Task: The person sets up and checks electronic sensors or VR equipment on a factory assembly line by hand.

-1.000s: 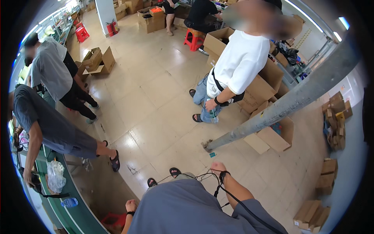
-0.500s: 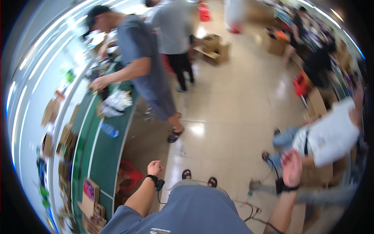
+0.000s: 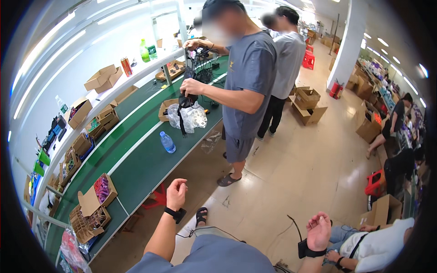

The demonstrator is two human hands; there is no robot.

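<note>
Left hand (image 3: 176, 193) loosely curled, empty, just off the green surface's (image 3: 141, 168) near edge. Nearest things: open box (image 3: 97, 193) at that edge, water bottle (image 3: 167, 142) mid-surface. Right hand (image 3: 318, 230) half-curled, empty, over the floor (image 3: 291, 173).

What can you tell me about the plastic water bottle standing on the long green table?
The water bottle is small, of clear bluish plastic with a blue cap, and looks partly full. It stands upright, alone on the green table, near its white centre stripe. Nothing touches it. A crumpled clear plastic bag lies just beyond it, and the left hand hangs nearer the table's edge, well apart from it.
</note>
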